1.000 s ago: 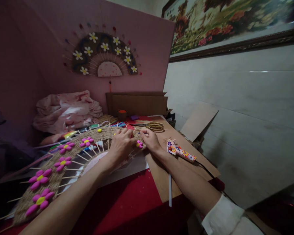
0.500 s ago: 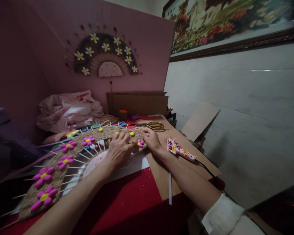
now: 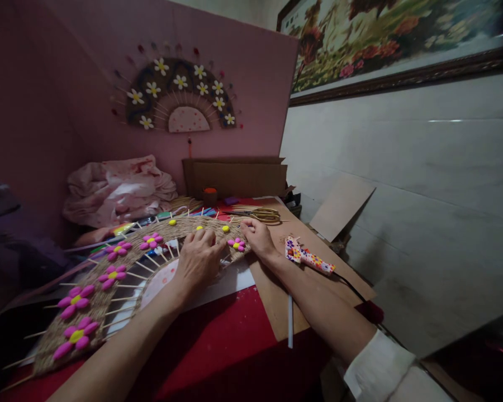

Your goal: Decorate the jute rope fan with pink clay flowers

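A twine-covered arch (image 3: 180,229) with sticks poking out along both edges lies across the table. Pink clay flowers with yellow centres (image 3: 76,301) run along its left side, and a smaller pink flower (image 3: 236,244) sits near its right end. Several lone yellow dots (image 3: 225,228) dot the top of the arch. My left hand (image 3: 199,259) rests over the inner edge, fingers bent and thumb apart towards the small flower, with nothing visible in it. My right hand (image 3: 257,240) has its fingers closed at the arch's outer right edge; its palm side is hidden.
On cardboard (image 3: 276,312) at right lies a flower-patterned glue gun (image 3: 309,257) with a cord, and a clear glue stick (image 3: 290,321). Gold-handled scissors (image 3: 266,215) lie behind my hands. A pink cloth heap (image 3: 119,190) stands back left. A finished flowered fan (image 3: 180,92) hangs behind.
My left hand has drawn back slightly to the left, uncovering more of the small pink flower. My right hand stays at the arch's right edge.
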Demonstrator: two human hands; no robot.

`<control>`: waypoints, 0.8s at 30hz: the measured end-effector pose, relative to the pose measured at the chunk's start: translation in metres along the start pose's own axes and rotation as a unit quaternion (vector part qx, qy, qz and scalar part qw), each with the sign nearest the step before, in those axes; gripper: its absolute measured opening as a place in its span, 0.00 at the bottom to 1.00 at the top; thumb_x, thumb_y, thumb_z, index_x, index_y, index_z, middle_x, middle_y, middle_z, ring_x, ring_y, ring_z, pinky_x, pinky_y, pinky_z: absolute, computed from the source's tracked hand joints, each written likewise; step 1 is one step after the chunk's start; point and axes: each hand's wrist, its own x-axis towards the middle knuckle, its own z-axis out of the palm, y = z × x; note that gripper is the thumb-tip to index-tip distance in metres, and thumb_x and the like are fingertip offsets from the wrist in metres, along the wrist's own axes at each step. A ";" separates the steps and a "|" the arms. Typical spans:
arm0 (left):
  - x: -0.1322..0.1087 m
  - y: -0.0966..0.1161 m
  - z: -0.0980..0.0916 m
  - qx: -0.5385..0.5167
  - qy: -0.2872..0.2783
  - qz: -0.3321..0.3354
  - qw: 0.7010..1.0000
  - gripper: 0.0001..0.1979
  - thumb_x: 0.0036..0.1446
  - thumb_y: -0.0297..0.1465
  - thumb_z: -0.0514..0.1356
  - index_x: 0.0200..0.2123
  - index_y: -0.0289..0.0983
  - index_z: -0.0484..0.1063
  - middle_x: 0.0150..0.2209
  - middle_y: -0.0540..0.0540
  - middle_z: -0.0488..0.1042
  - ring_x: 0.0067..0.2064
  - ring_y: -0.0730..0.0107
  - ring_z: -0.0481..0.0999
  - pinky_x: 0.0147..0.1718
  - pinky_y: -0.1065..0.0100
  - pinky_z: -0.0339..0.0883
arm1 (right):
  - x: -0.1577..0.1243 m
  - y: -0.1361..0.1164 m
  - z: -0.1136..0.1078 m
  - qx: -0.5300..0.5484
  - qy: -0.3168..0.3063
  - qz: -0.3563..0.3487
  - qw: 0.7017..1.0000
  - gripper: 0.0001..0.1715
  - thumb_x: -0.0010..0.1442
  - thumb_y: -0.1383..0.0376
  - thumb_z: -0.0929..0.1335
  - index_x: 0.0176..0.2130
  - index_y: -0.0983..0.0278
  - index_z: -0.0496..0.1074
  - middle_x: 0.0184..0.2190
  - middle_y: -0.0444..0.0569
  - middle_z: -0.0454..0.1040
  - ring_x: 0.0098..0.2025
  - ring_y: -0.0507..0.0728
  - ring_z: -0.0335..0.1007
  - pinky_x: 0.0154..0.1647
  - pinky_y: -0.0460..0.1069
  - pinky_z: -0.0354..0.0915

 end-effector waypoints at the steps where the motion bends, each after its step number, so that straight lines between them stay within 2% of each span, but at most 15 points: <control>1: 0.000 0.000 0.001 -0.001 0.002 0.005 1.000 0.12 0.56 0.29 0.55 0.41 0.43 0.75 0.34 0.40 0.70 0.38 0.56 0.64 0.34 0.58 0.55 | 0.000 0.000 0.000 0.000 0.001 0.001 1.000 0.14 0.55 0.58 0.64 0.34 0.66 0.72 0.27 0.48 0.75 0.27 0.53 0.70 0.27 0.45 0.64; 9: 0.003 0.001 0.000 0.018 -0.006 0.020 1.000 0.15 0.56 0.29 0.54 0.45 0.45 0.73 0.34 0.41 0.70 0.38 0.56 0.64 0.34 0.59 0.55 | 0.001 0.002 0.002 0.004 -0.005 0.006 1.000 0.15 0.55 0.58 0.65 0.35 0.67 0.71 0.28 0.48 0.75 0.25 0.52 0.69 0.26 0.45 0.64; 13: 0.003 0.002 0.001 0.018 -0.005 0.015 1.000 0.15 0.57 0.29 0.54 0.46 0.42 0.73 0.34 0.41 0.70 0.38 0.56 0.64 0.35 0.58 0.55 | 0.001 0.002 0.002 0.002 -0.002 0.005 1.000 0.15 0.55 0.58 0.65 0.35 0.67 0.71 0.28 0.49 0.75 0.26 0.52 0.69 0.27 0.45 0.63; 20: 0.003 0.001 0.003 0.010 -0.010 0.023 1.000 0.15 0.56 0.28 0.54 0.46 0.44 0.73 0.34 0.40 0.69 0.38 0.56 0.64 0.35 0.58 0.56 | 0.000 0.001 0.001 -0.003 -0.002 0.001 1.000 0.17 0.55 0.56 0.65 0.36 0.67 0.71 0.25 0.47 0.74 0.23 0.52 0.67 0.25 0.45 0.62; 24: 0.004 0.003 0.000 0.011 -0.009 0.023 1.000 0.17 0.57 0.28 0.53 0.49 0.42 0.71 0.35 0.40 0.70 0.38 0.56 0.65 0.36 0.58 0.57 | 0.000 0.001 0.001 -0.004 -0.001 0.002 1.000 0.17 0.55 0.56 0.65 0.36 0.67 0.72 0.21 0.45 0.72 0.21 0.51 0.65 0.23 0.45 0.60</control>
